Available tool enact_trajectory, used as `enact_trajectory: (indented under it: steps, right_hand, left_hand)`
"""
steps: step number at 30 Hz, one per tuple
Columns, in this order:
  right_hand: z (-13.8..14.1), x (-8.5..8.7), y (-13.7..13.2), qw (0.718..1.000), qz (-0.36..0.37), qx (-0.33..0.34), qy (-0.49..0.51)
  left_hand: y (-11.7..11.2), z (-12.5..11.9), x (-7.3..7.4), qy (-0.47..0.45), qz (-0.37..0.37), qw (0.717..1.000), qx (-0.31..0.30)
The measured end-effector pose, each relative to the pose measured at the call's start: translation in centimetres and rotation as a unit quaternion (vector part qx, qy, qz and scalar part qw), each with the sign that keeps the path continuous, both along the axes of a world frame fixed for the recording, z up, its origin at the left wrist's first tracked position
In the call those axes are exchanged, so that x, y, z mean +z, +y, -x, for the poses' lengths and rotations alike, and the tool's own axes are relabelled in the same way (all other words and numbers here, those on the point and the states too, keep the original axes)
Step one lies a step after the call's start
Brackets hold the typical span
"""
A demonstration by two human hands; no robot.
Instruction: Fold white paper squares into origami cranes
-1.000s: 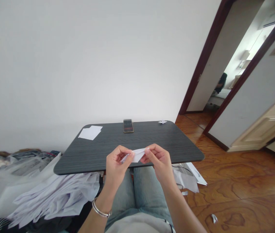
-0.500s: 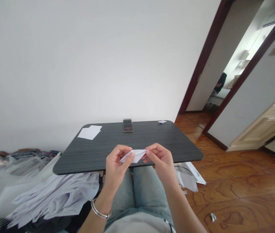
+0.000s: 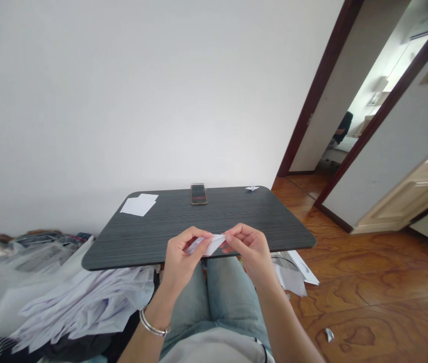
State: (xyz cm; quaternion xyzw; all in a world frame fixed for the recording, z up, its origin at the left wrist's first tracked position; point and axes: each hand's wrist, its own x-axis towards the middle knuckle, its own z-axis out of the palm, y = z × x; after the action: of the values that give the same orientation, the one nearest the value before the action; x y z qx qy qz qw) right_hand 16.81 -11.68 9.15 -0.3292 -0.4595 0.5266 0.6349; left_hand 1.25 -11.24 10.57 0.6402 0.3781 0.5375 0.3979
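A small piece of folded white paper [image 3: 209, 244] is pinched between both hands, just above the near edge of a dark wood-grain table [image 3: 161, 227]. My left hand [image 3: 181, 257], with a silver bracelet on the wrist, grips the paper's left end with curled fingers. My right hand [image 3: 249, 249] pinches the right end between thumb and fingertips. My legs in blue jeans lie below the hands.
On the table are loose white sheets [image 3: 139, 204] at the far left, a phone [image 3: 198, 193] at the far middle and a small folded paper figure [image 3: 252, 188] at the far right. Heaped papers and bags [image 3: 66, 297] lie left; paper scraps [image 3: 295, 275] on the wooden floor right.
Both hands have drawn slightly closer together over the paper, covering more of it. The view has shifted a little; nothing on the table moved.
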Motion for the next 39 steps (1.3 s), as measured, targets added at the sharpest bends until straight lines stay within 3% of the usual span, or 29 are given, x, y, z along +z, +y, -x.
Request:
enact_trajectory:
  steps: [10, 26, 39]
  right_hand:
    - [-0.14, -0.10, -0.12, 1.000, -0.009, -0.012, -0.027]
    - [0.19, 0.30, -0.21, 1.000, 0.018, -0.001, 0.016]
    - [-0.09, 0.31, -0.38, 1.000, -0.008, 0.004, -0.002]
  left_hand:
    - [0.03, 0.01, 0.12, -0.009, 0.016, 1.000, -0.003]
    - [-0.35, -0.34, 0.28, 0.042, -0.071, 0.996, 0.033]
    - [-0.22, -0.20, 0.53, 0.015, -0.031, 0.999, 0.017]
